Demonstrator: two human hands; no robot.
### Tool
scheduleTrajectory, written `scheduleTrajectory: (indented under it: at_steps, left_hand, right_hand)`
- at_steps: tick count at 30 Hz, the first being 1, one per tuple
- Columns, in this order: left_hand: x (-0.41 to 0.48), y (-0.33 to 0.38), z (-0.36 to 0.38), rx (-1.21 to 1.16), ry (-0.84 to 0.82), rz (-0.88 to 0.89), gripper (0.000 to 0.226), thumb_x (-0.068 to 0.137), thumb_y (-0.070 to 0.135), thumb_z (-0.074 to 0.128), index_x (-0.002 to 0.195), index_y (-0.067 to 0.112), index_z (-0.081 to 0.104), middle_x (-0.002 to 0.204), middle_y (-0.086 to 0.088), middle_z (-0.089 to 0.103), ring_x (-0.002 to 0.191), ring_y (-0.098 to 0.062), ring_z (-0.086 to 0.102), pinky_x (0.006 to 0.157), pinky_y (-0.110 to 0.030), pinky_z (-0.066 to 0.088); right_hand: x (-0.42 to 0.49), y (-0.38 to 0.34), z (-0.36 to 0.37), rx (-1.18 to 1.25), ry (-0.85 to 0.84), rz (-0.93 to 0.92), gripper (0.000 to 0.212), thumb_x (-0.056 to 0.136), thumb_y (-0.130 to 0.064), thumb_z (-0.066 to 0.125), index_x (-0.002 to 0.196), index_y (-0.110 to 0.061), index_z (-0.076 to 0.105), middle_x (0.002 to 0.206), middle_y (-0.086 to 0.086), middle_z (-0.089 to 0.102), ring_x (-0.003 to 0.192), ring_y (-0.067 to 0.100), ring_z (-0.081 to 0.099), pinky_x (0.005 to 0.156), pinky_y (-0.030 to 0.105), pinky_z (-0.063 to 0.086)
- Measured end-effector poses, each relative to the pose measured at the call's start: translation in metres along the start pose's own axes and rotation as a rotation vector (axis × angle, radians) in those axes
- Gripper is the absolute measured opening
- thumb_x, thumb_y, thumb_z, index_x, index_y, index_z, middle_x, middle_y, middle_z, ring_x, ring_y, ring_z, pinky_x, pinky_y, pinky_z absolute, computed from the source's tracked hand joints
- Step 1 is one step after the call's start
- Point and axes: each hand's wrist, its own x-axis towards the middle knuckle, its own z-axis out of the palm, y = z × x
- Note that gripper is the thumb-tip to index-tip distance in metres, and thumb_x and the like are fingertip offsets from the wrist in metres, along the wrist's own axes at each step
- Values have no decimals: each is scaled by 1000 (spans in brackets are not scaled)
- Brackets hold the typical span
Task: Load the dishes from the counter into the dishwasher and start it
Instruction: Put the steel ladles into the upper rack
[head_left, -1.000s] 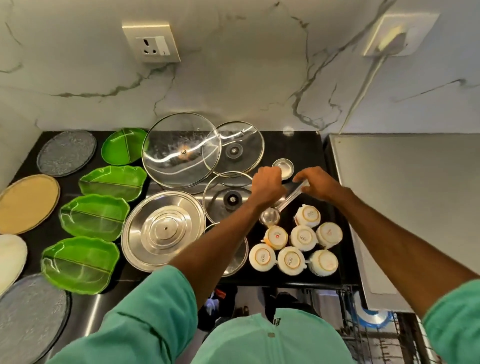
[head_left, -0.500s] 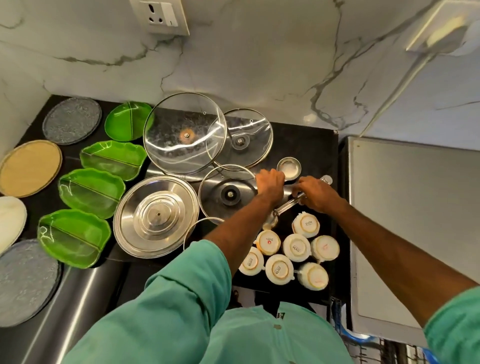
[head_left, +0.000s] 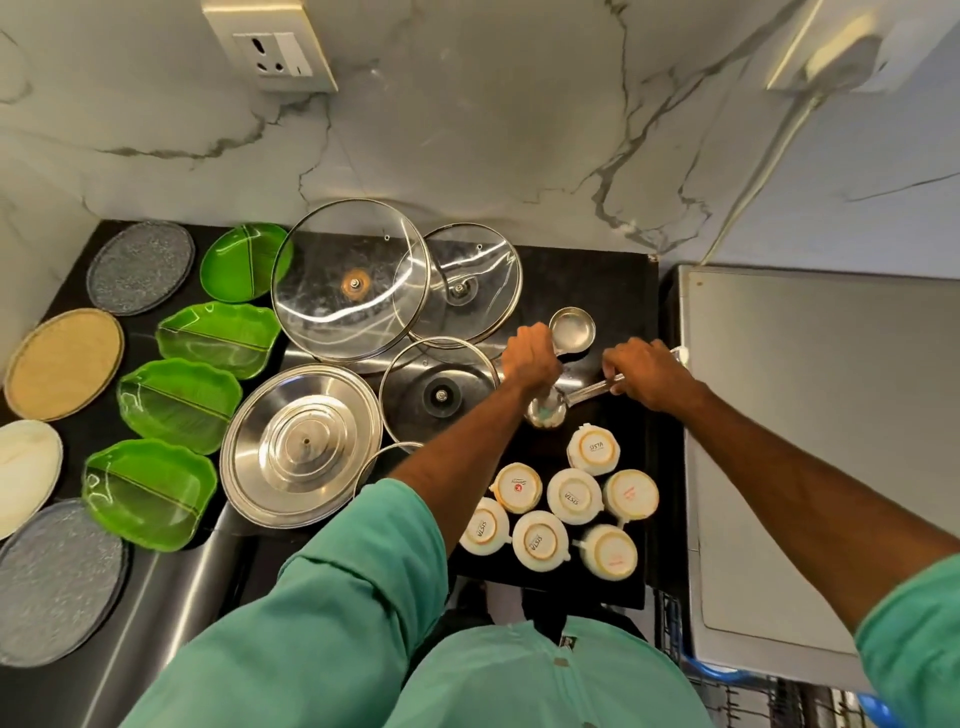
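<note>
On the black counter (head_left: 587, 270) my left hand (head_left: 530, 358) is closed around the handle of a steel ladle whose round bowl (head_left: 571, 331) shows just beyond my knuckles. My right hand (head_left: 647, 376) grips the long handle of a second steel ladle (head_left: 545, 413); its bowl rests near my left wrist. Several white cups (head_left: 574, 496) stand upside down in front of both hands. A blue-trimmed dishwasher rack (head_left: 727, 686) shows at the bottom right, mostly hidden.
Glass lids (head_left: 353, 280) and a steel lid (head_left: 304, 444) lie left of my hands. Green leaf-shaped plates (head_left: 179, 402) and round grey, tan and white plates (head_left: 62, 364) fill the left side. A grey appliance top (head_left: 810, 415) flanks the right. The marble wall stands behind.
The view has tilted down and closer. Both hands stay on the ladles; my right hand has slid a little along the long handle, toward its far end.
</note>
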Motion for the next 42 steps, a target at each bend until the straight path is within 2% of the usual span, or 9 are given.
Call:
scheduleTrajectory:
  at_steps: [9,13,20,25,28,32,35,40,42]
  left_hand:
    - [6,-3,-20,-239,-2,-31,17,84,23,76,74,8,74,68,-1,69,64,-14,68,59,-28,55]
    - [1,-2,-45,-425,-30,1,18,92,24,72,82,10,80,67,9,70,61,0,64,65,-19,51]
    - [-33,-9,-67,-842,-127,33,24,95,21,70,93,-2,77,72,0,73,62,-6,61,60,-21,50]
    - [-74,-16,-72,-885,-170,108,29,99,25,63,102,0,76,74,12,73,65,3,64,64,-16,52]
    - [-106,-26,-72,-953,-220,160,30,100,25,61,105,0,75,77,4,73,69,-6,66,63,-20,52]
    - [-153,-39,-70,-1100,-318,191,32,103,23,57,112,-6,68,91,-8,76,73,-15,69,65,-26,56]
    - [-195,-52,-66,-1119,-360,255,32,104,21,54,114,-8,63,91,-6,76,71,-15,68,64,-27,57]
    - [-264,-48,-41,-1159,-495,334,24,105,16,51,112,-6,59,91,-10,73,60,-14,61,55,-25,54]
    - [-285,-37,-22,-1141,-555,361,14,105,11,49,104,1,59,86,-6,73,56,-12,60,51,-23,51]
  right_hand:
    - [1,20,-20,125,53,-110,18,95,-19,67,109,-23,77,96,-3,50,97,17,47,80,33,45]
    - [-7,21,-38,254,59,-37,13,95,-18,65,97,-21,77,95,2,67,88,18,60,78,36,51]
    - [-52,17,-29,491,120,217,17,95,-25,60,87,-18,74,82,2,70,79,21,65,75,37,53]
    - [-102,-8,-19,831,298,373,37,103,-41,52,88,-18,76,70,3,65,66,18,60,62,29,42]
    - [-138,-34,-17,1008,413,449,33,103,-35,54,96,-15,78,77,7,69,70,16,60,65,25,43]
    - [-191,-77,-11,1320,579,552,18,99,-27,63,99,-19,79,66,-13,68,63,1,57,57,14,42]
    - [-235,-115,3,1491,638,642,19,96,-30,67,101,-16,79,70,-4,61,61,8,49,53,21,36]
    - [-314,-169,28,1975,792,606,38,74,-32,79,105,-13,68,82,0,71,72,13,60,58,18,50]
    - [-344,-181,43,2069,896,563,31,88,-20,69,117,-13,61,94,5,74,80,14,66,67,21,55]
